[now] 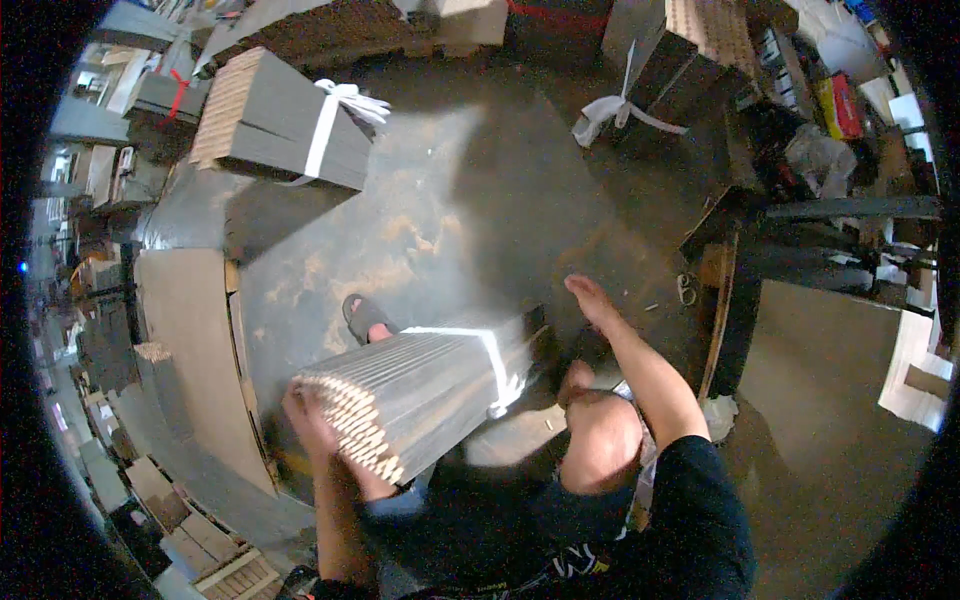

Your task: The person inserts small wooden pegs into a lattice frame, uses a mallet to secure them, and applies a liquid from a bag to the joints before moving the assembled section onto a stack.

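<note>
A bundle of long grey slats (pixel 420 400) with pale cut ends lies slanted across the space before me, close to my left leg. A white strap (pixel 492 362) runs round it near its far right end, with a knot on the side. My left hand (pixel 312 420) is at the bundle's near left end, gripping its edge; its fingers are partly blurred. Past the far end, apart from the bundle, my right hand (pixel 592 303) is held out over the floor with its fingers stretched and nothing in them.
Similar strapped bundles stand at the back left (pixel 300 130) and the back right (pixel 660 70). A large brown board (pixel 190 350) stands at the left. On the right are a dark frame (pixel 738 300) and a big tan panel (pixel 830 370). My sandalled foot (pixel 368 320) rests beyond the bundle.
</note>
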Demonstrator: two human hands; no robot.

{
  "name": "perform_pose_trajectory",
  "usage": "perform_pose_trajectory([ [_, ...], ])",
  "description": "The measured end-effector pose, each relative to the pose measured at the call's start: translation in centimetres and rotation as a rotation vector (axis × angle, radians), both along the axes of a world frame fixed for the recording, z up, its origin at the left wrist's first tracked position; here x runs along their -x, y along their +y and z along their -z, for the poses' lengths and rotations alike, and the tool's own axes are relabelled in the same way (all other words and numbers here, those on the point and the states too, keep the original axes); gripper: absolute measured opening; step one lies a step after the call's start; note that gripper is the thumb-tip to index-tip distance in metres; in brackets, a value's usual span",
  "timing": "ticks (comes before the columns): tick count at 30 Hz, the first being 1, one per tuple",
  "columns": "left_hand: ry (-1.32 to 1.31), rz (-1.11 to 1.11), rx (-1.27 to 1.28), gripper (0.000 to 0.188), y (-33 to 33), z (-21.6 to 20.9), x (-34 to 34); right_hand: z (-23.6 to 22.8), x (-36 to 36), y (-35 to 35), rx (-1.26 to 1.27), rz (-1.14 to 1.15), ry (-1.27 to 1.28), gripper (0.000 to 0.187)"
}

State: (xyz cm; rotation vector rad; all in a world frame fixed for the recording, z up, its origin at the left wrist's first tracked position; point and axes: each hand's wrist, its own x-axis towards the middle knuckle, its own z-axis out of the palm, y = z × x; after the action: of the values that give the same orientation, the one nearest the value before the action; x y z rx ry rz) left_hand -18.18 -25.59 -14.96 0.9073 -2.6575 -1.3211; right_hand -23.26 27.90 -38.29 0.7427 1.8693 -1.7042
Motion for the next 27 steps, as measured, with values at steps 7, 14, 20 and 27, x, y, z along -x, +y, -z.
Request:
perform_pose_trajectory([
  [7, 0.032, 0.082, -0.029, 0.037, -7.6, 2.1, -0.1, 17.0, -8.9, -4.9, 0.349, 0.131, -0.489, 0.063],
  [14, -0.125, -0.061, -0.055, 0.044, -7.4, -3.3, -1.5, 17.2, -14.3, -9.2, 0.794, 0.218, -0.689, 0.072],
  [20, -0.211, -0.118, -0.109, 0.05, -4.9, -4.5, -0.7, 15.2, -13.5, -9.7, 0.827, 0.327, -0.62, 0.081],
  [27, -0.376, -0.254, -0.359, 0.058, 3.0, 1.1, -2.5, 4.6, -5.2, 3.8, 0.72, 0.593, -0.735, 0.085],
])
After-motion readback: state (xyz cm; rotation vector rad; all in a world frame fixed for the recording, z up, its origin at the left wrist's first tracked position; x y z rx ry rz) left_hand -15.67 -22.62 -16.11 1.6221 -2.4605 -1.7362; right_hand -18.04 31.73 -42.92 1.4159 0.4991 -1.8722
